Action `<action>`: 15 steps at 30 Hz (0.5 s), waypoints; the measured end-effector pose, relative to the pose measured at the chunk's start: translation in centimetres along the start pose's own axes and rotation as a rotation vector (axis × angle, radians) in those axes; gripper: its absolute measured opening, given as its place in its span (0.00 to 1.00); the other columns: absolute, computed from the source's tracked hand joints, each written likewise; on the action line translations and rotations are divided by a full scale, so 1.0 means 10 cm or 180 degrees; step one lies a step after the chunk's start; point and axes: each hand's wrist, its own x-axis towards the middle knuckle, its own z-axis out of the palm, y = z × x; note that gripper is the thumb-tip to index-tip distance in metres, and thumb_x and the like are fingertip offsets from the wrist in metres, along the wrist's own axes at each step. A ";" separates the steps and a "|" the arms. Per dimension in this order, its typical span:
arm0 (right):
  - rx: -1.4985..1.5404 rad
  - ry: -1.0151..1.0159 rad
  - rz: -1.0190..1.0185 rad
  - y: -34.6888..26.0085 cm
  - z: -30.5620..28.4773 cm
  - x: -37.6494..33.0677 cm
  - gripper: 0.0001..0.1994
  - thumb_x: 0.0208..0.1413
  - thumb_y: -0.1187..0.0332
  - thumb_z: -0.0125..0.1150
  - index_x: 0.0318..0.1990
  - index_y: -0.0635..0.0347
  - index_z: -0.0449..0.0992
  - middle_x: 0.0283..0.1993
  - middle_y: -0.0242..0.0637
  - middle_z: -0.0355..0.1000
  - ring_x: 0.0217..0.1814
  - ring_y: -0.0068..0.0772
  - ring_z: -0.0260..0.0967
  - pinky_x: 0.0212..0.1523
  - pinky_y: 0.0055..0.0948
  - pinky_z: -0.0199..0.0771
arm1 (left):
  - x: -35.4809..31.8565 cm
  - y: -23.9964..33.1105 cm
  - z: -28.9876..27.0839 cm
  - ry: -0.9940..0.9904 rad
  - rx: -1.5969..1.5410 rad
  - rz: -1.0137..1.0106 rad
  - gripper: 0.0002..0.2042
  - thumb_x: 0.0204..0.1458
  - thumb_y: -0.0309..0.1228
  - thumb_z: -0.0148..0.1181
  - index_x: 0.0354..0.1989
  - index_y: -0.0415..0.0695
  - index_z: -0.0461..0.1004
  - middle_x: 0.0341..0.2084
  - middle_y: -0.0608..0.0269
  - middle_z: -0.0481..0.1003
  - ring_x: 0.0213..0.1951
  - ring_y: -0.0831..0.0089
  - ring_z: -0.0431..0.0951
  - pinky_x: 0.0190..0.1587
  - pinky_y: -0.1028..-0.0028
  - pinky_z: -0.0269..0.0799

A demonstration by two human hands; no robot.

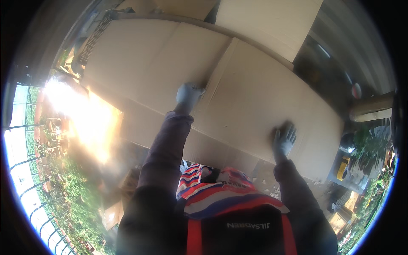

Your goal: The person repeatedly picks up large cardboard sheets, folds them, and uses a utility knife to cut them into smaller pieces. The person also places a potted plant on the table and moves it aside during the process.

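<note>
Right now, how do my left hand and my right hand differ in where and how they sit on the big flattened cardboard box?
The left hand reaches farther up, at a seam between two panels of the flattened cardboard box; the right hand lies nearer, on a plain panel by the lower edge. The left hand's fingers look bunched; the right hand's are spread flat. The left arm is stretched out, the right less so. Both wear pale gloves and dark sleeves.

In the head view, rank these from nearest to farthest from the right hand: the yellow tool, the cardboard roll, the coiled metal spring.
From the right hand, flat on the large brown cardboard sheet:
1. Yellow tool, lower right, past the sheet's edge.
2. Cardboard roll, upper right.
3. Coiled metal spring, far upper left.
</note>
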 end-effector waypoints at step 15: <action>-0.0198 -0.0228 0.0048 0.01 0.00 0.00 0.36 0.60 0.51 0.46 0.72 0.54 0.45 0.76 0.41 0.42 0.77 0.48 0.36 0.74 0.45 0.38 | 0.19 0.00 0.09 0.0142 0.0371 0.0011 0.06 0.34 0.32 0.64 0.22 0.46 0.79 0.23 0.52 0.78 0.30 0.52 0.79 0.33 0.60 0.74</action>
